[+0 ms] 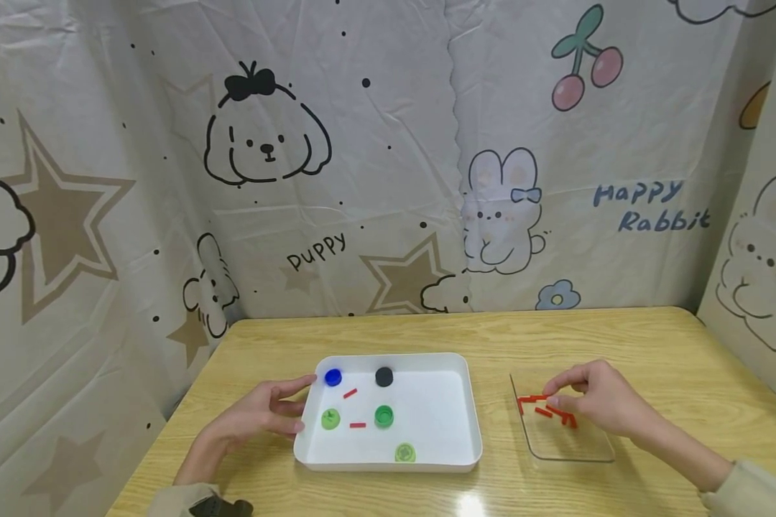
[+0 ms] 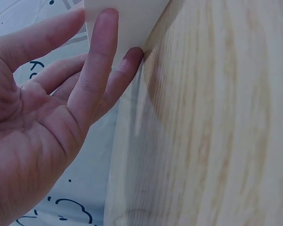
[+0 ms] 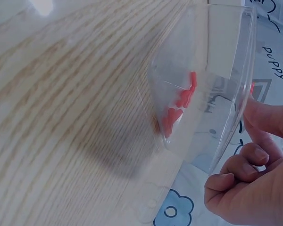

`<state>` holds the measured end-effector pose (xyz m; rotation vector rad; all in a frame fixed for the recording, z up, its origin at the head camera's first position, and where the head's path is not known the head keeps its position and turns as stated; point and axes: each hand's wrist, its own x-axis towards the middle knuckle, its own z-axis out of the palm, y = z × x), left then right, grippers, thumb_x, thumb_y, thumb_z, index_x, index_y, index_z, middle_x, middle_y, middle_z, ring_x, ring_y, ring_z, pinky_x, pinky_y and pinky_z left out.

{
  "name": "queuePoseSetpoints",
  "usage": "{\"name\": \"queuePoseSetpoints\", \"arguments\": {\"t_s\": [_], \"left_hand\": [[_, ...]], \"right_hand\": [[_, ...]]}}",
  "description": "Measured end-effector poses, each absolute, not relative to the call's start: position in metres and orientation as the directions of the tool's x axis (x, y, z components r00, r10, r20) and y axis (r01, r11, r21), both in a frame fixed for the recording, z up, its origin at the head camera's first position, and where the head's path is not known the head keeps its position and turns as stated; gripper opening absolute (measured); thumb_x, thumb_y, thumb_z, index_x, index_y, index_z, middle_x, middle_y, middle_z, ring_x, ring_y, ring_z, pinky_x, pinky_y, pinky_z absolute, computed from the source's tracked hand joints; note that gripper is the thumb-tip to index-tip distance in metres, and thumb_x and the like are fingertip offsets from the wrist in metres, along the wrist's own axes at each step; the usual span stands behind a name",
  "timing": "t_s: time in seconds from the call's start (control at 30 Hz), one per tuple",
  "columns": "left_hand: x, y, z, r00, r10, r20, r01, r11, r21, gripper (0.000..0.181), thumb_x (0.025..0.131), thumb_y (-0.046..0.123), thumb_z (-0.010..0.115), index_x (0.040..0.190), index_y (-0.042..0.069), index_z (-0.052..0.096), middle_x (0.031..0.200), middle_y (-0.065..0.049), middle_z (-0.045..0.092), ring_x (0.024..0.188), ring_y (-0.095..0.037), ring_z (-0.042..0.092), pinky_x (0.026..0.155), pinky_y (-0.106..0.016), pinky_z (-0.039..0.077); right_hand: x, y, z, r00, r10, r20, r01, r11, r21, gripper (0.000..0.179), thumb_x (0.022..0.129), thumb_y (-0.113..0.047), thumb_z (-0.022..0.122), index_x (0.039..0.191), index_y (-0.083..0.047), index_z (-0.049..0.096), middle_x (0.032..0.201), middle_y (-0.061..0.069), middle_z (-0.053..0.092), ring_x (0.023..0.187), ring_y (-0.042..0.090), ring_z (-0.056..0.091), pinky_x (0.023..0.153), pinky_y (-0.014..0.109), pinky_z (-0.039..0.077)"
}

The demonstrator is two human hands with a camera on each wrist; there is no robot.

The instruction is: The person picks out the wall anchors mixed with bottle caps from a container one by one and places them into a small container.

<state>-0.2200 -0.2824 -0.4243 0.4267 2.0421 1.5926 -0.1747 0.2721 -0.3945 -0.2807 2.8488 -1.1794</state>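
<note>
At the left end of a white tray, my left hand touches the outer wall with extended fingers. Inside the tray lie a blue cap, a black cap, a green cap, two light green caps and two red sticks. My right hand is over a clear plastic box, its thumb and index finger pinching a small red stick. Several more red sticks lie in the box.
Both containers stand on a wood-grain table, the box to the right of the tray. A printed cloth hangs behind the table and along its sides. A dark band shows at the left sleeve.
</note>
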Motion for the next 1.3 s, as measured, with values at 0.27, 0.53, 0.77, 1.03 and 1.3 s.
{"name": "queuePoseSetpoints", "arguments": {"t_s": [0.27,0.53,0.77,1.03,1.3], "left_hand": [[-0.22,-0.2808,-0.4233,-0.825,0.529,-0.2,-0.061,0.269,0.961,0.089,0.089,0.001,0.079,0.163,-0.004,0.029,0.163,-0.032,0.031,0.142,-0.049,0.044,0.092,-0.044,0.059],[-0.2222,-0.282,-0.424,-0.819,0.535,-0.207,-0.063,0.275,0.959,0.09,0.09,0.001,0.079,0.164,-0.003,0.028,0.164,-0.031,0.03,0.143,-0.048,0.044,0.093,-0.044,0.059],[-0.2226,-0.2812,-0.4229,-0.823,0.527,-0.209,-0.063,0.282,0.957,0.088,0.09,0.002,0.078,0.163,-0.003,0.03,0.165,-0.03,0.031,0.142,-0.047,0.045,0.093,-0.044,0.059],[-0.2209,-0.281,-0.4246,-0.824,0.526,-0.21,-0.064,0.281,0.958,0.088,0.09,0.002,0.079,0.163,-0.003,0.03,0.163,-0.031,0.034,0.141,-0.047,0.047,0.092,-0.044,0.06],[-0.2209,-0.2821,-0.4251,-0.824,0.524,-0.215,-0.073,0.278,0.958,0.089,0.09,0.002,0.079,0.164,-0.003,0.029,0.162,-0.032,0.035,0.141,-0.046,0.048,0.091,-0.045,0.06]], "right_hand": [[-0.1754,0.2718,-0.3958,-0.98,-0.194,0.038,-0.164,0.691,-0.704,0.007,0.089,-0.01,0.085,0.095,-0.011,0.083,0.112,0.01,0.075,0.121,0.043,0.061,0.099,0.067,0.047],[-0.1769,0.2715,-0.3986,-0.977,-0.203,0.066,-0.192,0.705,-0.682,0.007,0.088,-0.008,0.085,0.093,-0.012,0.082,0.106,0.006,0.076,0.118,0.045,0.065,0.099,0.067,0.048],[-0.1786,0.2698,-0.4,-0.978,-0.202,0.053,-0.183,0.708,-0.682,0.009,0.087,-0.007,0.086,0.091,-0.012,0.082,0.104,0.005,0.076,0.117,0.044,0.065,0.099,0.067,0.048],[-0.181,0.2684,-0.3992,-0.981,-0.185,0.049,-0.173,0.749,-0.639,0.013,0.086,-0.01,0.087,0.099,-0.01,0.083,0.109,0.012,0.076,0.116,0.049,0.063,0.098,0.066,0.049],[-0.1798,0.2748,-0.397,-0.987,-0.146,0.059,-0.151,0.763,-0.629,0.018,0.089,-0.014,0.085,0.106,-0.01,0.084,0.124,0.024,0.071,0.122,0.052,0.059,0.097,0.067,0.049]]}}
